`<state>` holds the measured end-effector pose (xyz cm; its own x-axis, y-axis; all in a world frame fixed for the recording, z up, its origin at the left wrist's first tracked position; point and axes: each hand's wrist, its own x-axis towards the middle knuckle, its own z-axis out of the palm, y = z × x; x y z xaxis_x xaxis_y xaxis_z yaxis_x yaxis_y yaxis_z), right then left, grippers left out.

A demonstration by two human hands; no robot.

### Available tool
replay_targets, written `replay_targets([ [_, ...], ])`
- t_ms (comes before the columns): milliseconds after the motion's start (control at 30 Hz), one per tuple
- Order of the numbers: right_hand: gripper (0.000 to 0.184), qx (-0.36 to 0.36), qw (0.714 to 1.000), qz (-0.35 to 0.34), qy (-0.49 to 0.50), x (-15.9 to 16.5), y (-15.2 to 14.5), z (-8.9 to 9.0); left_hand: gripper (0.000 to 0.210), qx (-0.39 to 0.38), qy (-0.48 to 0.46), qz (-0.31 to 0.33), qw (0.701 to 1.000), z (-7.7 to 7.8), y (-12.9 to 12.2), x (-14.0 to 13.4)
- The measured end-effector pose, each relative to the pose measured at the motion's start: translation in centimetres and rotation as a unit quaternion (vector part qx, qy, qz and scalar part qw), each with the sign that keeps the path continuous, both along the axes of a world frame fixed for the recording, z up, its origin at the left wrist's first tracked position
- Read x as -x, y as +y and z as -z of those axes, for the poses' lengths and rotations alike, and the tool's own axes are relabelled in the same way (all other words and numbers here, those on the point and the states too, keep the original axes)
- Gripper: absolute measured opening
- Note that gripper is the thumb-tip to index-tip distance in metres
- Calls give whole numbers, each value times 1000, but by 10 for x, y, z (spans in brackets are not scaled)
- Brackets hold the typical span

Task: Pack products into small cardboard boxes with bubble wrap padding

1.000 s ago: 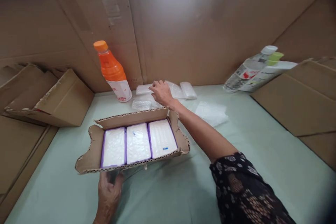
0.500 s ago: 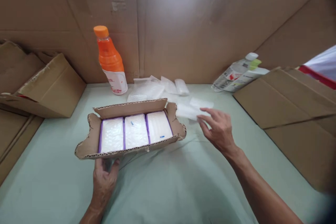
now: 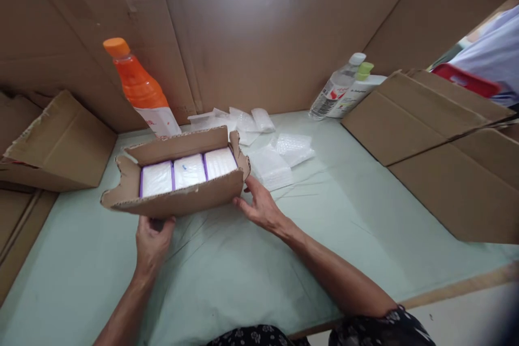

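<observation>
A shallow open cardboard box (image 3: 203, 198) with torn, wavy edges is held up at a tilt over the table. Inside stand three white, plastic-wrapped packs (image 3: 189, 172) with purple sides, in a row. My left hand (image 3: 152, 240) grips the box from below, near its front left; the fingertips are hidden under it. At the lower right corner, my right hand (image 3: 259, 203) has its thumb under the front and its fingers round the end wall. Clear bubble-wrap pouches (image 3: 279, 159) lie on the table just beyond my right hand.
Behind the box an orange drink bottle (image 3: 141, 89) stands by the cardboard back wall (image 3: 259, 38). A clear bottle (image 3: 336, 86) and a white bottle (image 3: 357, 94) lean at the back right. Larger cardboard boxes (image 3: 438, 146) flank the pale green table (image 3: 344, 184). Someone's light clothing (image 3: 490, 48) shows far right.
My right hand has moved left from the bubble-wrap pouches to the box's right end. The box now tilts more, showing its front wall. The view has swung to the right.
</observation>
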<state>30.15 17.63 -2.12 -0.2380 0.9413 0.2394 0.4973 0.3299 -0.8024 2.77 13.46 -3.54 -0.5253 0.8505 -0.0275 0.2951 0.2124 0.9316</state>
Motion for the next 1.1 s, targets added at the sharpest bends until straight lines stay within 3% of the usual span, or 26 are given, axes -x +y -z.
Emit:
replay_targets([
  [133, 56, -34, 999, 36, -23, -19, 23, -2, 44, -52, -5, 81, 995, 4, 42, 1],
  [200, 49, -77, 991, 92, -59, -45, 29, -5, 44, -43, -11, 121, 992, 9, 48, 4],
  [300, 48, -83, 966, 218, -113, -88, 34, -3, 58, -15, -32, 130, 991, 14, 30, 6],
  [400, 55, 20, 957, 273, -96, -114, 38, 8, 68, -17, -44, 89, 995, 13, -10, 1],
  [500, 52, 45, 964, 261, -25, -112, 29, 9, 57, -11, -33, 96, 995, 7, -49, -9],
  [633, 36, -134, 966, 221, -26, -74, -18, -12, 42, 28, -69, 210, 975, -3, -78, -25],
  [700, 28, -225, 962, 127, -90, -44, -51, -18, 49, 47, -132, 266, 954, -7, -82, -33],
  [767, 30, -268, 951, -1, -153, -14, -82, -17, 73, 59, -201, 288, 934, -10, -83, -41],
  [833, 30, -257, 942, -105, -191, 12, -107, -10, 92, 65, -239, 276, 929, -11, -81, -47],
  [900, 28, -219, 943, -160, -193, 27, -124, -1, 89, 74, -245, 243, 936, -11, -78, -48],
  [967, 28, -180, 960, -142, -162, 32, -132, 6, 67, 89, -241, 209, 944, -10, -76, -45],
  [1100, 29, -80, 992, -5, -96, 32, -127, 10, 32, 110, -259, 184, 942, -11, -75, -41],
])
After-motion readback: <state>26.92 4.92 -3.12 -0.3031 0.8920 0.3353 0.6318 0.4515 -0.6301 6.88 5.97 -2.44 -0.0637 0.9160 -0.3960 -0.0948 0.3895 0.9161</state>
